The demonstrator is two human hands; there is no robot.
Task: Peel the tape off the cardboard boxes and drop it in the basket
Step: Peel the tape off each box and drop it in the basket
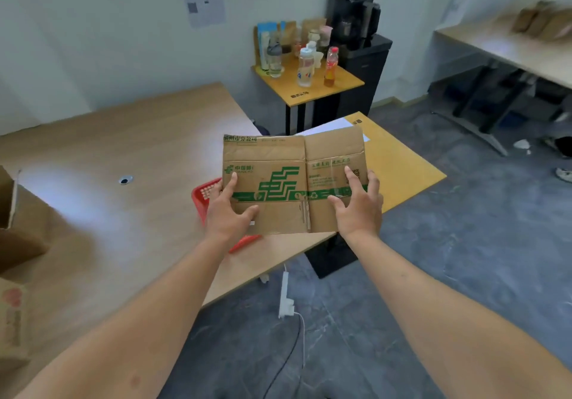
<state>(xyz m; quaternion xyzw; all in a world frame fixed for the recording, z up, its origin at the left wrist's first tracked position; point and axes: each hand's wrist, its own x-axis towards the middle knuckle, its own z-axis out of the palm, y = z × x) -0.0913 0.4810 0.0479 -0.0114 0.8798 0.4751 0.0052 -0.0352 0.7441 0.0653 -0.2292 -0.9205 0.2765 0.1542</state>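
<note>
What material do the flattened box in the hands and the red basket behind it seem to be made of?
The flattened box: brown cardboard, matte, with green print; creased fold lines and a frayed seam suggest corrugated board, though no cut edge shows it clearly. A glossy clear strip, probably plastic tape, crosses its right panel. The red basket: likely moulded plastic, judging by its uniform bright colour and the grid of openings in its wall.

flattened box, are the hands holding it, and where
Yes: the left hand grips the flattened box at its left edge, the right hand at its right edge.
</note>
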